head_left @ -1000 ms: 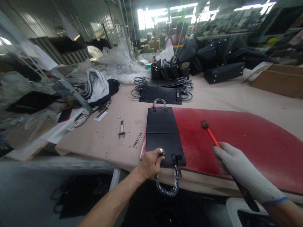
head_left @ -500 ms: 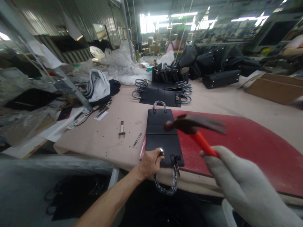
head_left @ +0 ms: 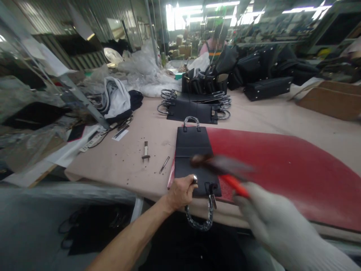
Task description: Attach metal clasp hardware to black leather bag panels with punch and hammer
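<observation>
Hammer, blurred, hangs over the near half of the black bag panel. Its orange handle runs down into the gloved right hand, whose grip is closed round it. The panel lies flat on the desk, overlapping the left edge of a red mat. The bare left hand pinches a small metal stud at the panel's near edge, just beside the tab where a wrapped handle hangs over the desk's edge. Left of the panel lie a small tool and a thin rod, both apart from it. Beyond sits a stack of panels, then black bags. A white cloth lies far left.
</observation>
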Motion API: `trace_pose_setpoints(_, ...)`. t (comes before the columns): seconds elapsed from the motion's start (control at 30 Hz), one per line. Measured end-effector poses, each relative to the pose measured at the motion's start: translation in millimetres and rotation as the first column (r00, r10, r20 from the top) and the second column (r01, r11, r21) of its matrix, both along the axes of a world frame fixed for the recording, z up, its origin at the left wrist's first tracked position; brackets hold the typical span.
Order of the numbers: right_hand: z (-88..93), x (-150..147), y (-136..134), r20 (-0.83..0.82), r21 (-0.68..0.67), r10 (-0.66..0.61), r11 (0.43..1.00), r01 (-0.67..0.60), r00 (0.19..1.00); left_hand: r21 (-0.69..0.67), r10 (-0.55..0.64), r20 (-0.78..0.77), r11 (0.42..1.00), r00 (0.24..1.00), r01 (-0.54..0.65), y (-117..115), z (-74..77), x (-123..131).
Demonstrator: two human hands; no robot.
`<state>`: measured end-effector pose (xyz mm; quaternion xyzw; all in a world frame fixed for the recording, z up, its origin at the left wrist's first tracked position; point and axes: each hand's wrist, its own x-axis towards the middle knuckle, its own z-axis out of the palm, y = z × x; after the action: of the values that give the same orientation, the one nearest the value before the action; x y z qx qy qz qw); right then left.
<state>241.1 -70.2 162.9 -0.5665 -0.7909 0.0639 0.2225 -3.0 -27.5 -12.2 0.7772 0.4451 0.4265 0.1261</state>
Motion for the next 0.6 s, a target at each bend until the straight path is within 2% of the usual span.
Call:
trace_pose_setpoints(0.07, -11.2, 2.0, 3.1, 0.056, -0.080, 0.065, 0.995, -0.061, 0.996, 0.011, 0.000, 0.002, 1.000, 1.000, 0.000, 0.2, 0.2, -0.3)
trace_pose_setpoints(0.13, -18.3, 8.3, 10.1, 0.074, -0.153, 0.073, 0.986, -0.061, 0.995, 0.012, 0.005, -0.007, 1.000, 1.000, -0.005, 0.3, 1.2, -0.8)
trace_pose_setpoints(0.2, -24.6, 18.5, 20.8, 0.114, -0.160, -0.031, 0.986, 0.049, 0.993, 0.014, 0.004, -0.018, 1.000, 1.000, -0.004, 0.2, 2.9, -1.2)
trace_pose_setpoints(0.27, -35.8, 31.3, 33.5, 0.220, -0.144, -0.193, 0.963, 0.228, 0.956, 0.011, -0.004, -0.013, 1.000, 1.000, 0.005, 0.1, 5.4, -1.4)
trace_pose_setpoints(0.33, -54.1, 44.2, 45.2, 0.332, -0.158, -0.303, 0.916, 0.370, 0.893, -0.008, -0.014, 0.000, 1.000, 1.000, 0.014, -0.5, 7.9, -1.3)
trace_pose_setpoints(0.4, -76.1, 54.1, 52.5, 0.390, -0.169, -0.343, 0.885, 0.433, 0.854, -0.035, -0.017, 0.011, 0.999, 1.000, 0.017, -1.7, 9.6, -1.4)
trace_pose_setpoints(0.5, -103.8, 54.9, 51.7, 0.400, -0.059, -0.365, 0.905, 0.422, 0.840, -0.079, -0.023, 0.008, 0.997, 1.000, 0.023, -4.3, 10.1, -2.5)
trace_pose_setpoints(0.6, -118.2, 31.8, 41.7, 0.203, 0.065, -0.351, 0.936, 0.345, 0.914, -0.075, -0.053, 0.004, 0.996, 0.999, 0.053, -6.6, 9.4, -3.7)
